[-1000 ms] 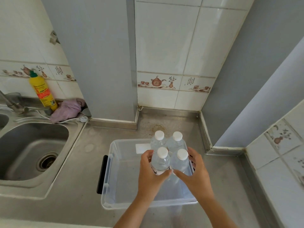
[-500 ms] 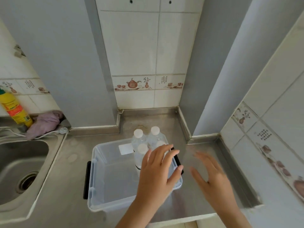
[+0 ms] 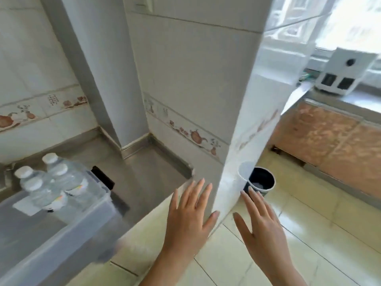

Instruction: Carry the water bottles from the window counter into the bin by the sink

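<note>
Grip state, head view: both hands empty, fingers straight and spread. Left hand (image 3: pixel 190 219) and right hand (image 3: pixel 260 223) hover side by side near the camera, palms down, over the pale tiled floor (image 3: pixel 299 234), just in front of the white tiled pillar (image 3: pixel 206 89).

Water bottles (image 3: pixel 48 182): four white-capped clear bottles stand upright, clustered in the far right corner of the translucent bin (image 3: pixel 61 234), far left of frame. No bottles visible elsewhere.

Handling, judged: filled bottles would be moderately heavy, thin-walled, smooth and possibly slippery; best held round the body below the shoulder, not by the cap.

Surface: bin sits on a steel desk (image 3: pixel 144 172), slick and hard. Room: tiled walls, dark bucket (image 3: pixel 261 180) on the floor behind the pillar, window desk (image 3: pixel 340 102) far right carrying a white appliance (image 3: pixel 346 71). View motion-blurred.
</note>
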`<state>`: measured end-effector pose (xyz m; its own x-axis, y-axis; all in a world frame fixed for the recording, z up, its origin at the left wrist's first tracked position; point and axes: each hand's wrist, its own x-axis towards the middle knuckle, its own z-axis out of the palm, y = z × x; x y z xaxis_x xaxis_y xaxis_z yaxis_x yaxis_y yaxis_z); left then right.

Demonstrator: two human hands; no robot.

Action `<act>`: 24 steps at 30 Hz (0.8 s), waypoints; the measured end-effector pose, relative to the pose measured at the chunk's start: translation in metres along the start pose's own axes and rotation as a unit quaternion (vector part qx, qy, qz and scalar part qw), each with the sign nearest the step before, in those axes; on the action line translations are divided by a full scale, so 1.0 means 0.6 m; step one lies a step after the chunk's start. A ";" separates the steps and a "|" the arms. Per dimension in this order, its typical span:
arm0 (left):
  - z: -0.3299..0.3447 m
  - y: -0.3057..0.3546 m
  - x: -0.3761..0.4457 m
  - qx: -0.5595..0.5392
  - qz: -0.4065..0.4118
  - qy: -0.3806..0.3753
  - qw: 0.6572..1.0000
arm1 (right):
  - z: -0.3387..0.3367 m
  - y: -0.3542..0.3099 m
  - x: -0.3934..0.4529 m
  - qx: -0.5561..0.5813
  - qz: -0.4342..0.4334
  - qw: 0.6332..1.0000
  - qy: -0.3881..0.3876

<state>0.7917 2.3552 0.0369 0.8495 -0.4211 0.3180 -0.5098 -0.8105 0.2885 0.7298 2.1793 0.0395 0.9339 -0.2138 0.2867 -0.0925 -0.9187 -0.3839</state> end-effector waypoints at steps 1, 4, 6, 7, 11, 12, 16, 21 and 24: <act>0.012 0.039 -0.006 -0.002 0.021 -0.011 1.000 | -0.020 0.028 -0.028 -0.013 0.026 1.000 0.005; 0.049 0.149 -0.021 -0.015 0.078 -0.046 0.996 | -0.080 0.110 -0.114 -0.054 0.115 0.992 0.013; 0.065 0.219 -0.025 -0.030 0.109 -0.069 0.991 | -0.118 0.158 -0.166 -0.078 0.167 0.983 0.013; 0.073 0.259 -0.022 -0.035 0.131 -0.075 0.988 | -0.140 0.183 -0.192 -0.086 0.191 0.978 0.014; 0.101 0.377 -0.007 -0.041 0.213 -0.094 0.972 | -0.204 0.253 -0.251 -0.087 0.270 0.957 0.050; 0.110 0.407 -0.001 -0.044 0.235 -0.098 0.966 | -0.217 0.271 -0.260 -0.084 0.291 0.951 0.066; 0.158 0.513 0.033 -0.065 0.304 -0.118 0.943 | -0.254 0.348 -0.282 -0.079 0.363 0.923 0.099; 0.237 0.632 0.106 -0.067 0.354 -0.119 0.925 | -0.288 0.469 -0.263 -0.089 0.409 0.902 0.102; 0.283 0.700 0.165 -0.077 0.374 -0.127 0.916 | -0.312 0.545 -0.234 -0.089 0.433 0.892 0.091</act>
<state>0.6847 1.9042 0.0362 0.2498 -0.9316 0.2641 -0.9581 -0.1984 0.2064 0.5040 1.8467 0.0379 0.4158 -0.9045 0.0949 -0.8205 -0.4181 -0.3898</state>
